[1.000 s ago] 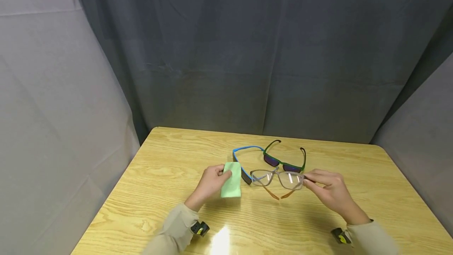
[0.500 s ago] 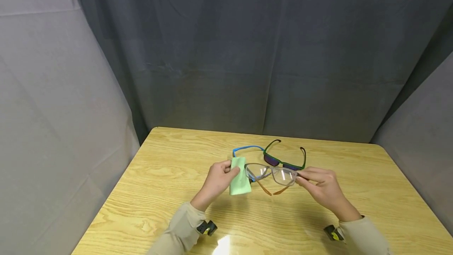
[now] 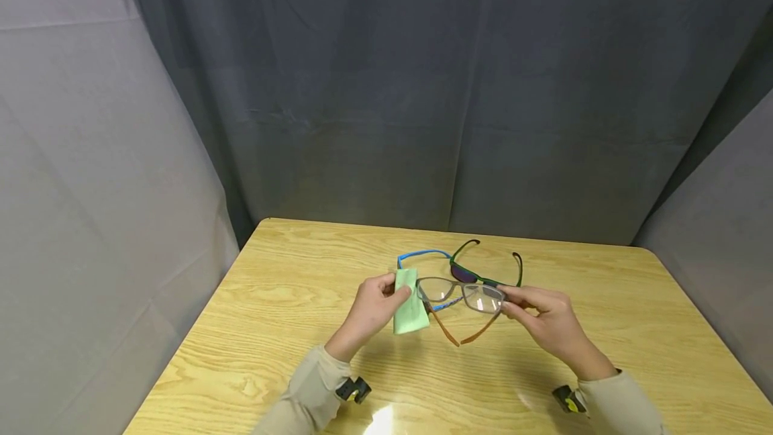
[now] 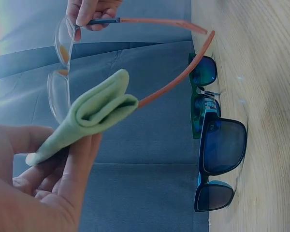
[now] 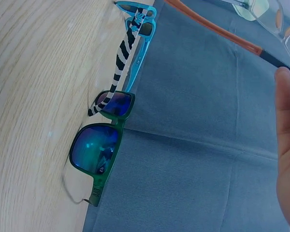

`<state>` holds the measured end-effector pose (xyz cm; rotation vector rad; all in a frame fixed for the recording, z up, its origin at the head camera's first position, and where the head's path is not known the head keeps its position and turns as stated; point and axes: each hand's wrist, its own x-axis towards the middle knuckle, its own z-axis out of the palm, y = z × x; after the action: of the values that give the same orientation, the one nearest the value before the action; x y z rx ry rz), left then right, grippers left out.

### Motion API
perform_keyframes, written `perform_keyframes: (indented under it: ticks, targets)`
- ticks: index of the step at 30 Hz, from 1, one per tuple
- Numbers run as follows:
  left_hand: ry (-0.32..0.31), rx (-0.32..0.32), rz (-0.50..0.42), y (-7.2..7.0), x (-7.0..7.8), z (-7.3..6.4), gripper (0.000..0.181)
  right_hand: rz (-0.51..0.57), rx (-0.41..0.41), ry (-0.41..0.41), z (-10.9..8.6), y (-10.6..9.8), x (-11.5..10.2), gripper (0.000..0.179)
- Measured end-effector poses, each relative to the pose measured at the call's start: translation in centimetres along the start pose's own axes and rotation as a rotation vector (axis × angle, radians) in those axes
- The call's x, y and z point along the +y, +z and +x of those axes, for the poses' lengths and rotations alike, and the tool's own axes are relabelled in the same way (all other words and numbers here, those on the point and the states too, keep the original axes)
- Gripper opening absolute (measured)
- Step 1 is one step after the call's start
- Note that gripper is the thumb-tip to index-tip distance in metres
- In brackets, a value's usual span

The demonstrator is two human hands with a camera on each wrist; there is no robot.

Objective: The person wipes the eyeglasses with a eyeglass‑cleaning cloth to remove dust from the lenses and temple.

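In the head view my left hand [image 3: 370,311] pinches a folded light-green cloth [image 3: 410,307] between thumb and fingers. My right hand [image 3: 546,321] holds clear-framed eyeglasses [image 3: 483,299] by the hinge at their right end, above the table. Their orange temples [image 4: 176,77] are unfolded, with tips close together in the left wrist view. The cloth overlaps the left end of the eyeglasses; whether it touches them I cannot tell. Only a finger and part of the palm of the right hand show in the right wrist view.
Behind the eyeglasses, green-framed sunglasses [image 3: 464,274] lie on the wooden table [image 3: 290,274]. Blue-and-black sunglasses [image 4: 224,145] with a zebra-striped temple [image 5: 121,58] lie beside them, partly hidden by the cloth in the head view. A dark curtain [image 3: 362,86] hangs behind the table.
My left hand has moved right with the cloth, and my right hand slightly left with the eyeglasses, closing the gap between them. In the last half second the eyeglasses' temples have tilted lower.
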<state>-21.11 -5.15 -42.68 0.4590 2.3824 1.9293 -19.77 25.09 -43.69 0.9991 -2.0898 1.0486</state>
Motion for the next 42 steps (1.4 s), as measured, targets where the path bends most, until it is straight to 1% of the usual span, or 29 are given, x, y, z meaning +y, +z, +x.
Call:
perform_keyframes:
  ticks: [5, 9, 13, 15, 17, 20, 23, 25, 30, 32, 36, 38, 42]
  targets:
    - [0.033, 0.001, 0.04, -0.1, 0.1, -0.2, 0.019, 0.024, -0.007, 0.022, 0.1, -0.1, -0.3, 0.043]
    - [0.072, 0.012, 0.095, -0.1, 0.1, -0.2, 0.018, 0.009, -0.011, 0.035, 0.1, -0.2, -0.6, 0.039]
    - [0.111, 0.042, 0.148, 0.1, 0.2, -0.2, 0.019, -0.01, -0.02, 0.051, 0.1, -0.2, -0.7, 0.037]
    - [0.133, 0.06, 0.17, 0.2, 0.5, -0.3, 0.016, -0.012, -0.022, 0.046, 0.1, -0.1, -0.7, 0.036]
    - [0.163, 0.063, 0.192, 0.4, 0.6, -0.5, 0.016, -0.021, -0.021, 0.044, 0.1, -0.1, -0.8, 0.035]
    - [0.218, 0.045, 0.221, 0.7, 0.8, -0.9, 0.018, -0.028, -0.012, 0.031, 0.0, 0.1, -0.6, 0.035]
    - [0.271, 0.027, 0.265, 1.0, 0.7, -1.2, 0.025, -0.043, -0.008, 0.034, 0.0, 0.3, -0.6, 0.037]
    - [0.299, 0.032, 0.301, 1.2, 0.6, -1.3, 0.027, -0.043, -0.001, 0.037, 0.0, 0.3, -0.6, 0.037]
    - [0.347, 0.039, 0.374, 2.1, 0.6, -1.6, 0.034, -0.034, 0.019, 0.07, 0.1, 0.5, -0.8, 0.036]
    - [0.385, 0.049, 0.416, 2.5, 0.6, -1.8, 0.035, -0.022, 0.025, 0.085, 0.1, 0.5, -0.8, 0.036]
    - [0.515, 0.091, 0.528, 3.3, 0.3, -2.0, 0.035, 0.02, 0.041, 0.117, 0.1, 0.7, -1.0, 0.033]
    - [0.571, 0.115, 0.582, 3.8, 0.1, -2.1, 0.034, 0.033, 0.057, 0.126, 0.2, 0.8, -1.0, 0.031]
    - [0.648, 0.144, 0.647, 4.6, 0.1, -2.1, 0.034, 0.074, 0.079, 0.147, 0.2, 1.2, -1.0, 0.027]
